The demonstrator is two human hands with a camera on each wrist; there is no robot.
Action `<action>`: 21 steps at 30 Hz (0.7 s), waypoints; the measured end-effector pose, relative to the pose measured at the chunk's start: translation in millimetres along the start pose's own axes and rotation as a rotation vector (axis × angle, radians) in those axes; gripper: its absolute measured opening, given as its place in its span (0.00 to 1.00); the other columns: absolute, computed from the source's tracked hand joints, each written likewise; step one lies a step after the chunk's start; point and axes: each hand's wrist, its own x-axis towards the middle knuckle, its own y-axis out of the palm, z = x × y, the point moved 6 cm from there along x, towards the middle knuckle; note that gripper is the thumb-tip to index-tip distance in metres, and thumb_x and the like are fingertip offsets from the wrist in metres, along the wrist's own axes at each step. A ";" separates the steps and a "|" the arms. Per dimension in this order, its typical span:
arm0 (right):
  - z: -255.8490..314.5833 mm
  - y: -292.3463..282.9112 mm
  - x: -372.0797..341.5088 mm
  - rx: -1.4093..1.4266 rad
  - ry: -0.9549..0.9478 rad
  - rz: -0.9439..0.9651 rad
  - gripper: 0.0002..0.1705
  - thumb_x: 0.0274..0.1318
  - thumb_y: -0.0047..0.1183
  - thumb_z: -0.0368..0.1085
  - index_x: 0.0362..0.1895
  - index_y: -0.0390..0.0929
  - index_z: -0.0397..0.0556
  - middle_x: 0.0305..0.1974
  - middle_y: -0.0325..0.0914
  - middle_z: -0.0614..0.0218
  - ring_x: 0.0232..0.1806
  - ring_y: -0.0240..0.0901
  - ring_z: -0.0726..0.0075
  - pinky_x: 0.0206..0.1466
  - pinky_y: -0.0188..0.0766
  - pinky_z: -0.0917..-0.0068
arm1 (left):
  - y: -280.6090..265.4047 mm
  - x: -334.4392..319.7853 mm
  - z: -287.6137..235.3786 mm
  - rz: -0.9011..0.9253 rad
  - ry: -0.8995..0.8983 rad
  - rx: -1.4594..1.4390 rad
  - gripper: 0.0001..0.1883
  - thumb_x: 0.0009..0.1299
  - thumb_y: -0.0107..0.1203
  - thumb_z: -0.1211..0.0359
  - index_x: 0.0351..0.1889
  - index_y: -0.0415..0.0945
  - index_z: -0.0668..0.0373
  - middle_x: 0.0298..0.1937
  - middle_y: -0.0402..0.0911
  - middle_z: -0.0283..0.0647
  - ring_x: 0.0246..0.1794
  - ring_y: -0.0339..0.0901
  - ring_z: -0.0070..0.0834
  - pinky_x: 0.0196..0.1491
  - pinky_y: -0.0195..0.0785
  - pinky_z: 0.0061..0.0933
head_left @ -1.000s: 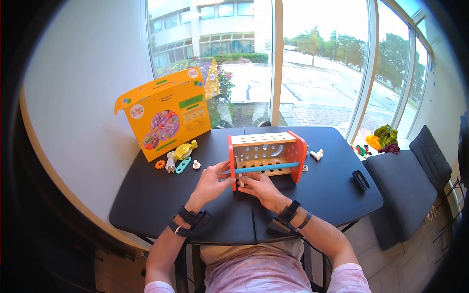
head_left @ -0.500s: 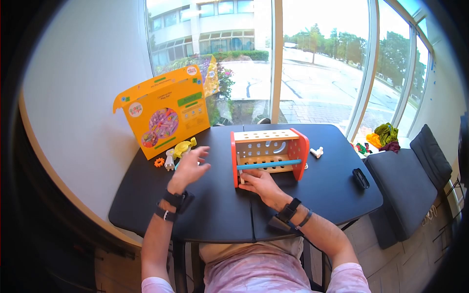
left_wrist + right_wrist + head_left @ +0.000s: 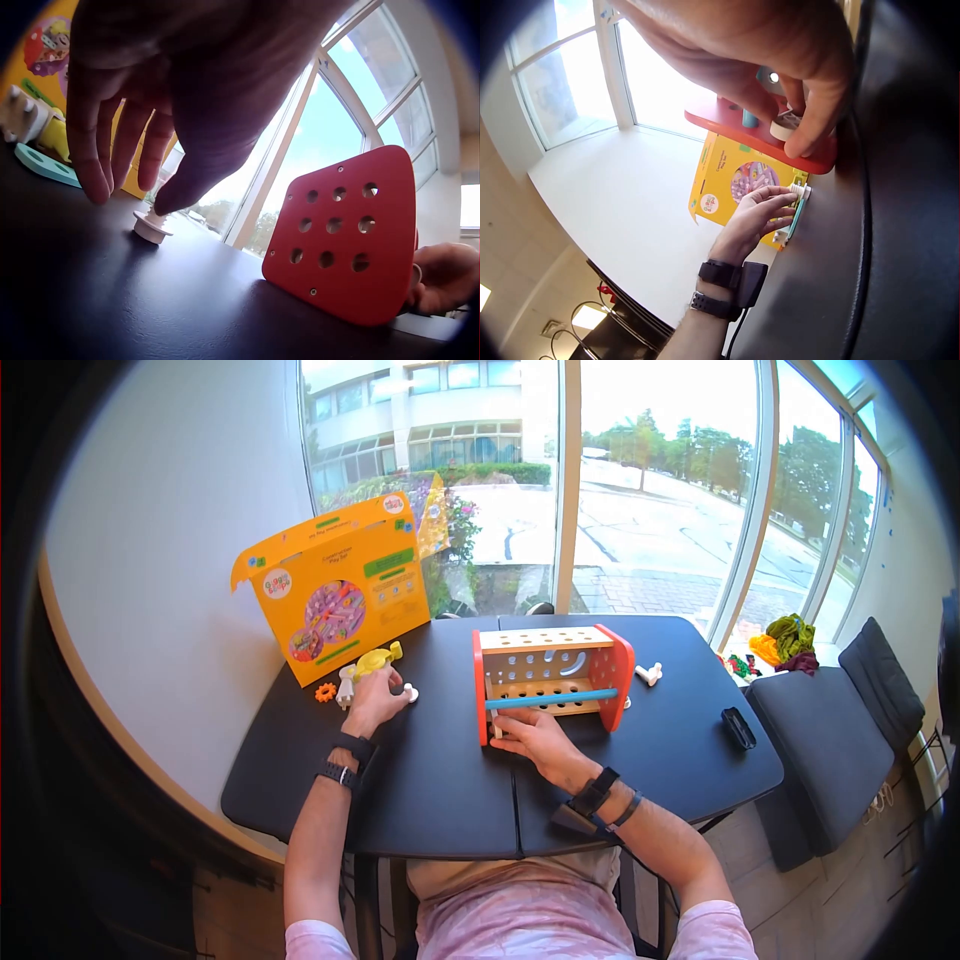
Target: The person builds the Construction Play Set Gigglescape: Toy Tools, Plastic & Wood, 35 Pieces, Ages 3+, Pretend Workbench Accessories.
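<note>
A wooden toy toolbox with red end panels and a blue bar stands on the black table. My right hand is at its left end, pinching a white round piece by the inner face of the red panel. To the left, my left hand reaches down over a white plastic bolt, which stands head down on the table. The thumb tip overlaps the bolt's threaded shank in the left wrist view, while the other fingers are spread apart from it.
Beyond my left hand lie a yellow piece, a white piece, an orange gear and a turquoise strip. Behind them stands a yellow box. Right of the toolbox are another white bolt and a black case.
My left hand has left the toolbox's left panel and moved left, then down to the white bolt. My right hand stays at the panel. The toolbox has shifted slightly right.
</note>
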 end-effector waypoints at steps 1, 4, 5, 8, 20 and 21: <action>0.7 0.7 0.0 0.002 -0.007 -0.008 0.21 0.80 0.62 0.39 0.67 0.82 0.42 0.60 0.86 0.65 0.60 0.84 0.70 0.69 0.85 0.67 | 4.8 2.0 1.9 0.027 0.007 -0.002 0.16 0.65 0.75 0.58 0.42 0.94 0.59 0.45 0.94 0.48 0.50 0.91 0.45 0.57 0.82 0.43; 4.6 2.8 -4.4 -0.007 0.005 -0.004 0.20 0.80 0.62 0.40 0.67 0.83 0.43 0.59 0.86 0.66 0.60 0.84 0.70 0.69 0.84 0.67 | 9.8 5.0 -0.4 0.091 0.015 -0.001 0.17 0.63 0.76 0.58 0.42 0.91 0.60 0.44 0.93 0.47 0.49 0.91 0.44 0.56 0.82 0.43; 3.4 1.3 -3.8 -0.006 0.011 -0.007 0.20 0.80 0.62 0.40 0.67 0.83 0.43 0.59 0.85 0.66 0.60 0.84 0.70 0.69 0.84 0.67 | 7.7 4.6 -4.9 0.103 0.008 0.003 0.18 0.62 0.76 0.58 0.42 0.91 0.61 0.43 0.93 0.48 0.48 0.90 0.44 0.55 0.83 0.42; 0.9 -1.5 -2.4 0.001 0.025 -0.010 0.19 0.80 0.62 0.40 0.67 0.84 0.44 0.58 0.85 0.67 0.61 0.83 0.70 0.70 0.84 0.67 | -4.2 0.8 -29.4 0.088 0.014 -0.059 0.17 0.63 0.76 0.60 0.44 0.90 0.62 0.40 0.93 0.48 0.42 0.91 0.40 0.50 0.84 0.39; 0.7 -4.3 -4.1 0.029 0.042 -0.004 0.20 0.80 0.61 0.38 0.68 0.82 0.44 0.59 0.85 0.65 0.62 0.84 0.69 0.69 0.85 0.66 | 31.6 -3.6 -90.3 0.252 0.080 -0.452 0.22 0.64 0.81 0.66 0.55 0.92 0.63 0.41 0.95 0.45 0.42 0.94 0.31 0.48 0.87 0.32; 0.7 -4.5 -4.1 0.031 0.040 0.001 0.20 0.80 0.61 0.39 0.68 0.82 0.44 0.59 0.85 0.65 0.62 0.84 0.69 0.69 0.85 0.66 | 36.1 -2.4 -92.1 0.243 0.119 -0.410 0.23 0.63 0.81 0.66 0.57 0.92 0.62 0.43 0.95 0.46 0.44 0.95 0.32 0.50 0.88 0.32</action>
